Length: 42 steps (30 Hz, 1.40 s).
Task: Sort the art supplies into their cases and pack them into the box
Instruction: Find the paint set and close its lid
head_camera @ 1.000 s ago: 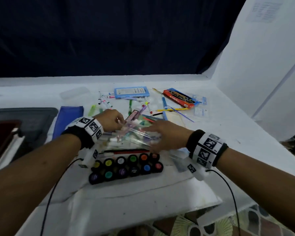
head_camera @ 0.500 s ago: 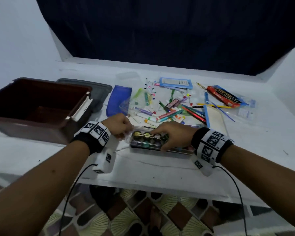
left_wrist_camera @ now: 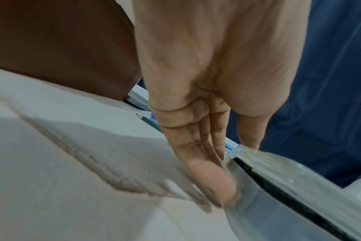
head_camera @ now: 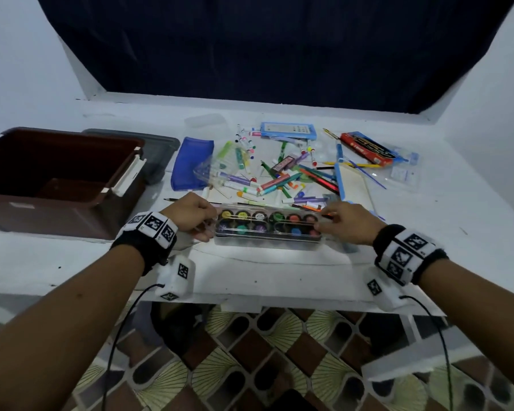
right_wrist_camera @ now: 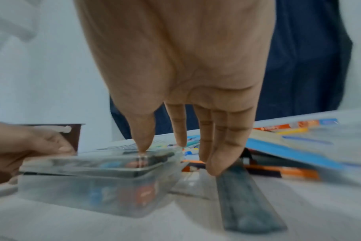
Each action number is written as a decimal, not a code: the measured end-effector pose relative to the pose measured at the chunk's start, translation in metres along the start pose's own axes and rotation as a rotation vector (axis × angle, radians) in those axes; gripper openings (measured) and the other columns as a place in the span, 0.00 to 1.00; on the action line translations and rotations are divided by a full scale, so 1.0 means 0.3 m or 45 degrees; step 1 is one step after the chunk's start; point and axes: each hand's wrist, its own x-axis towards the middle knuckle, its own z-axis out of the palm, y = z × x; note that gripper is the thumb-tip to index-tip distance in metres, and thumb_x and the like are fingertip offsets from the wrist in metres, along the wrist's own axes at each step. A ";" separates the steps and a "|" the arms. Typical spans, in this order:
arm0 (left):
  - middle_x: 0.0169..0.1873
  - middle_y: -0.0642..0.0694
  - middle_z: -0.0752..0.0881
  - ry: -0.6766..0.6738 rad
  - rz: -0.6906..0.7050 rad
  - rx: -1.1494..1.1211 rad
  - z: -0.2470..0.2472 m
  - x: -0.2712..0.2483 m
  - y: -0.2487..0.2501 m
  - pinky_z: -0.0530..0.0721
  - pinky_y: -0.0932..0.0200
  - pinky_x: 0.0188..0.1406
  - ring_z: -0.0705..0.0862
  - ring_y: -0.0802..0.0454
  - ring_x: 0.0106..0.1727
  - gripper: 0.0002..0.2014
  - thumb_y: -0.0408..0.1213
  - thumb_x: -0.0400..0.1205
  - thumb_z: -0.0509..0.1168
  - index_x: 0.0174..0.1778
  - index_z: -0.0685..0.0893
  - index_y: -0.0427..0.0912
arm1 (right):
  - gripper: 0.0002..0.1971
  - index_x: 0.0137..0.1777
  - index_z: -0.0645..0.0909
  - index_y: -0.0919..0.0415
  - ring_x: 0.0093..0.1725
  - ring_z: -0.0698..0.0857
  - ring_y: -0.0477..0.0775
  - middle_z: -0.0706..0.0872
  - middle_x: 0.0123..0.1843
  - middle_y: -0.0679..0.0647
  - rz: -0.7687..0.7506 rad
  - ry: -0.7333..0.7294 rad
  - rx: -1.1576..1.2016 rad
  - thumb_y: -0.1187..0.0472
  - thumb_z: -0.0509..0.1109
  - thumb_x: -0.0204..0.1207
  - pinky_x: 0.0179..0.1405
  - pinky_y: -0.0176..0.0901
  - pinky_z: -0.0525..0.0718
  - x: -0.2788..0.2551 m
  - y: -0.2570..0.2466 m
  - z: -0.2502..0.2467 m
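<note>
So the clear paint case (head_camera: 268, 229) with the little pots of colour inside sits lid-down near the front edge of the white table (head_camera: 72, 262), about the middle of the head view. Left hand (head_camera: 190, 215) has the case's left end pinched, thumb on the lid and fingers against the end wall; the left wrist view shows that pretty clearly. Right hand (head_camera: 349, 222) is at the right end: thumb tip pressing down on the lid, fingers fairly straight, and the outer ones land on a dark ruler (right_wrist_camera: 245, 200) lying just beside the case, so it's touching, not really gripping.

Behind the case, toward the upper middle of the frame, there's a messy heap of markers and pencils (head_camera: 279, 176), with a blue pouch (head_camera: 192, 161) on its left and a blue calculator (head_camera: 288, 130) further back. A red pencil box (head_camera: 367, 148) is at the upper right. The brown box (head_camera: 57, 176) stands open at the left, a grey lid (head_camera: 158, 149) behind it.
</note>
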 end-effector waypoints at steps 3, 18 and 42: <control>0.36 0.31 0.86 0.033 -0.001 -0.006 0.002 -0.006 -0.009 0.89 0.56 0.27 0.88 0.44 0.29 0.09 0.32 0.86 0.63 0.45 0.82 0.30 | 0.14 0.51 0.83 0.61 0.38 0.90 0.55 0.90 0.39 0.54 0.024 -0.011 0.291 0.50 0.73 0.77 0.42 0.52 0.87 -0.002 0.010 0.028; 0.39 0.30 0.88 0.201 -0.084 -0.057 0.041 -0.074 0.032 0.91 0.49 0.33 0.88 0.41 0.31 0.10 0.34 0.81 0.70 0.44 0.84 0.28 | 0.12 0.55 0.82 0.63 0.31 0.87 0.49 0.90 0.40 0.58 0.158 0.005 0.454 0.57 0.75 0.77 0.30 0.40 0.85 0.009 -0.013 0.046; 0.54 0.36 0.87 0.673 -0.133 0.839 0.140 -0.038 0.067 0.80 0.53 0.47 0.85 0.39 0.56 0.18 0.45 0.77 0.74 0.52 0.80 0.36 | 0.20 0.48 0.82 0.71 0.41 0.92 0.66 0.91 0.39 0.64 0.440 0.023 0.749 0.52 0.79 0.74 0.43 0.65 0.91 -0.026 -0.044 0.074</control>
